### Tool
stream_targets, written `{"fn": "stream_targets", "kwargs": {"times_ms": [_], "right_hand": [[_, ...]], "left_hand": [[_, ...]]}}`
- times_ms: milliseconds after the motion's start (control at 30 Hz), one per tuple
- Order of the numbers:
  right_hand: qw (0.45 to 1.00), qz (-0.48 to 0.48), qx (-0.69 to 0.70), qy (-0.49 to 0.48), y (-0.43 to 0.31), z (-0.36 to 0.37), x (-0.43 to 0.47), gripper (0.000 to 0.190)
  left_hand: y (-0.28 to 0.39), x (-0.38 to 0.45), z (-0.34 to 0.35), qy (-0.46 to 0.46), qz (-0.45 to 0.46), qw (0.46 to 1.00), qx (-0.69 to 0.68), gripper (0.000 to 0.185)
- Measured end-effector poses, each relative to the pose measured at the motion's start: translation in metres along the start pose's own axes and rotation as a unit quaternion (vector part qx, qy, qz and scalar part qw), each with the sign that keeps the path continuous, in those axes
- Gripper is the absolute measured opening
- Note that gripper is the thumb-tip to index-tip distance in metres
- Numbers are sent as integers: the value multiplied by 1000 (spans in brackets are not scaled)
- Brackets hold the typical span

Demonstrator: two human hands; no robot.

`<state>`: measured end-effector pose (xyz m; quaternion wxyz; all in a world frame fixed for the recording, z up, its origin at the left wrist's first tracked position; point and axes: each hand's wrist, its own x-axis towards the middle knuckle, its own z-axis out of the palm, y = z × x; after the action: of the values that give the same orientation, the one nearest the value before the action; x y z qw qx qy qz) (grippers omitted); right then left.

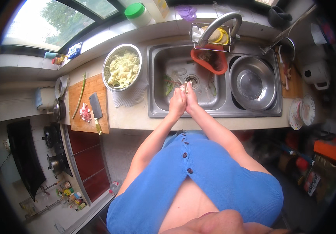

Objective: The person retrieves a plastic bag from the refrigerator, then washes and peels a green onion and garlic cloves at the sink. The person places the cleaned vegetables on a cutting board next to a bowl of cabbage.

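Note:
My left hand (177,101) and my right hand (191,99) meet over the near part of the left basin of a stainless steel sink (160,70). Between their fingers is a small pale piece of food (186,87), possibly garlic; the fingers hide most of it. The drain (192,80) lies just beyond the fingertips. Green vegetable scraps (169,86) lie on the basin floor to the left. At the basin's far right corner sits an orange strainer basket (222,68) with scraps inside.
To the left stand a colander (106,68) of torn cabbage (124,70) and a cutting board (77,84) with a cleaver (95,105), sliced meat (85,112) and a green stalk (80,95). A metal bowl (235,87) fills the right basin. The faucet (222,22) arches over the back.

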<state>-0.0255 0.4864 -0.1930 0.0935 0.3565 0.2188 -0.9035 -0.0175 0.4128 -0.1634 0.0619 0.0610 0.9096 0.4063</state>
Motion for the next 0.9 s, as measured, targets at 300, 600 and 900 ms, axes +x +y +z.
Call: {"fn": "stream_targets", "kwargs": {"times_ms": [300,600,900], "right_hand": [[972,-16,-107,-207,-67,27,-31,52],[961,-36,-222,-159,-91,14,-36,44],[849,-233,-458,-123,-74,12,-34,37]], "left_hand": [[14,27,-24,-64,-33,930,-361,33],[-15,33,-33,-46,-132,990,-17,51],[28,25,-39,-24,45,980,-194,29]]}}
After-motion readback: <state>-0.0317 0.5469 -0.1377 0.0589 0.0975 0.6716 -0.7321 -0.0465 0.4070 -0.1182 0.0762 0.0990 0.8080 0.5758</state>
